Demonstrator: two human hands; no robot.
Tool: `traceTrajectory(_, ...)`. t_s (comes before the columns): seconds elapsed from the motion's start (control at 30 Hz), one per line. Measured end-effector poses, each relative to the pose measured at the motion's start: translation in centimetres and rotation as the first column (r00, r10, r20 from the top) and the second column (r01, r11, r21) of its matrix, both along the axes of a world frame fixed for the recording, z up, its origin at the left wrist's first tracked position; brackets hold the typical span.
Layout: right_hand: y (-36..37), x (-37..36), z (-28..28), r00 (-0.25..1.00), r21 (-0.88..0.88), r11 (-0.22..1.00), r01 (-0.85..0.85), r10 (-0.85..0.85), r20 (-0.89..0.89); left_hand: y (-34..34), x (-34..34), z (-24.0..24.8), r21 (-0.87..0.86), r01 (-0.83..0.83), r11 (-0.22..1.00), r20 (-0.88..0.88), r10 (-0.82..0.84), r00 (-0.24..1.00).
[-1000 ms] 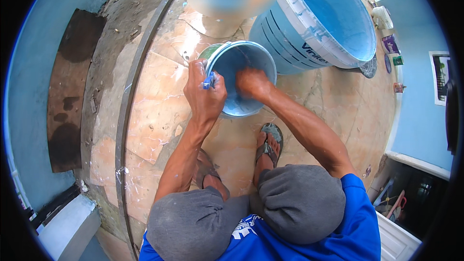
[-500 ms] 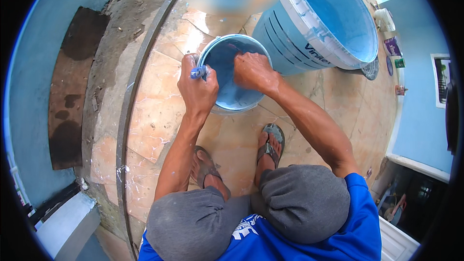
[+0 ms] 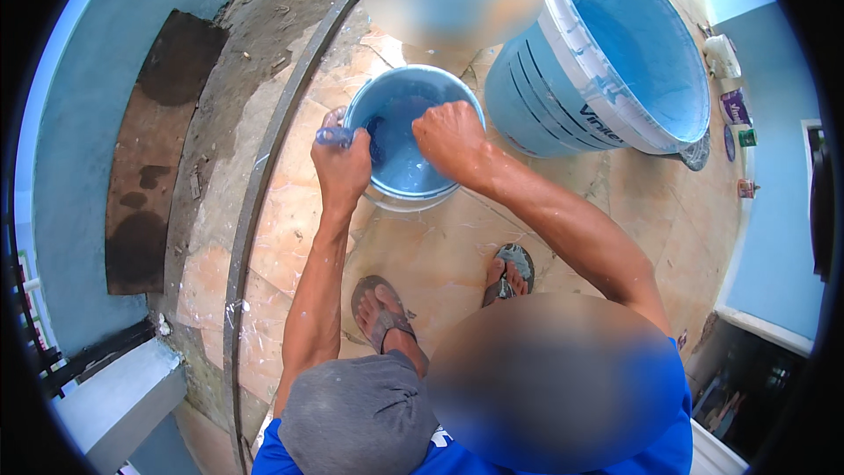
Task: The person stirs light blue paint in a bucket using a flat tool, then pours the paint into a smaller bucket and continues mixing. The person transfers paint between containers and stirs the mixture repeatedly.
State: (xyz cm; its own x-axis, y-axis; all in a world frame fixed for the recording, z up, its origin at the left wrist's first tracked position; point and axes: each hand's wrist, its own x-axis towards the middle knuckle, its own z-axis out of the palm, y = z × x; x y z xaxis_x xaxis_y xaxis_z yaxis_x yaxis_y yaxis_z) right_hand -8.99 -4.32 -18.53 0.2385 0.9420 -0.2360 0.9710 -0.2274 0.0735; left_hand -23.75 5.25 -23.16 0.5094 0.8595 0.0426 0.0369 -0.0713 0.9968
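**Two hands at a small blue pail**

Two hands are what we see first, both working at the same small round pail coated in light blue paint [image 3: 413, 136]. Our left hand [image 3: 341, 167] is closed into a fist around a blue, paint-smeared handle [image 3: 334, 135] whose far end dips over the pail's left rim; we cannot tell what tool it belongs to. Our right hand [image 3: 450, 139] is curled shut over the pail's right rim, gripping it.

The pail stands on the tan stone-tiled floor [image 3: 440, 255], just ahead of our two feet in grey flip-flops [image 3: 380, 312], with bent knees below them. Just beside it, up and to the right, sits a large light-blue plastic bucket with a white rim [image 3: 607, 62], tilted so that its open mouth faces right. To the left, a curved grey metal rail [image 3: 264, 158] runs along the floor's edge, with rough concrete [image 3: 237, 62] and a light blue wall [image 3: 79, 149] beyond it.
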Motion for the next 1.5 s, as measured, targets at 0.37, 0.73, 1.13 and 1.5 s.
traceTrajectory(0.37, -1.4, 2.1, 4.5, 0.999, 0.02, 0.999, -0.028, 0.029, -0.043, -0.5, 0.5, 1.3, 0.021, 0.015, 1.0, -0.021, -0.014, 1.0)
traceTrajectory(0.73, -2.3, 1.9, 6.1, 0.99, -0.147, 0.988, -0.054, 0.034, -0.133, -0.7, 0.6, 1.8, 0.07, -0.015, 0.997, -0.076, 0.02, 0.997)
traceTrajectory(1.13, -2.6, 2.3, 8.5, 0.991, 0.037, 0.998, -0.049, 0.053, -0.12, -0.4, 0.3, 2.6, 0.065, -0.015, 0.998, 0.016, 0.014, 1.0)
traceTrajectory(1.5, -5.8, 1.8, 9.6, 0.99, 0.149, 0.988, 0.044, -0.023, -0.139, -1.6, 2.4, 2.7, 0.134, 0.086, 0.987, 0.129, -0.103, 0.986)
